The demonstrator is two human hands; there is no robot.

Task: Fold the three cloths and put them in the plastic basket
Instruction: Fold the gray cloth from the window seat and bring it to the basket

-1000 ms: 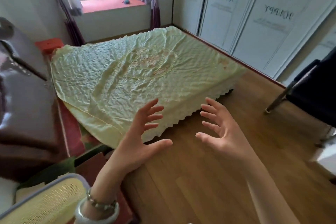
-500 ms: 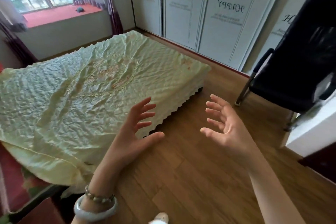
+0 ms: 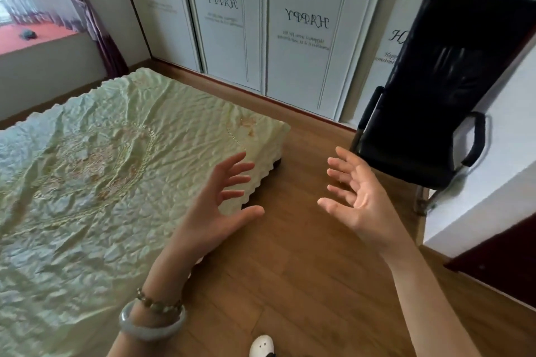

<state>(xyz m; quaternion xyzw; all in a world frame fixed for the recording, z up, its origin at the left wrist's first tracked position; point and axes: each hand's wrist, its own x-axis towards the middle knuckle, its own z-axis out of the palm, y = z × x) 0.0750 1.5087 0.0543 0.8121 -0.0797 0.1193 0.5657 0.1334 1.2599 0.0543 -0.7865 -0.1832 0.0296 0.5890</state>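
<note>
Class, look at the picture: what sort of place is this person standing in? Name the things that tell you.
Most likely a bedroom in a home. A low bed under a pale green quilted cover fills the left, white wardrobe doors line the far wall, and a black chair stands on the wooden floor.

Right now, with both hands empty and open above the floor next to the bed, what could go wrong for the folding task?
1. Neither the three cloths nor the plastic basket is in view, so the left hand and right hand have nothing to reach for; time may be lost searching.
2. The black chair stands close on the right; a step that way could bump it.
3. The wrinkled bed cover could be mistaken for a task cloth.
</note>
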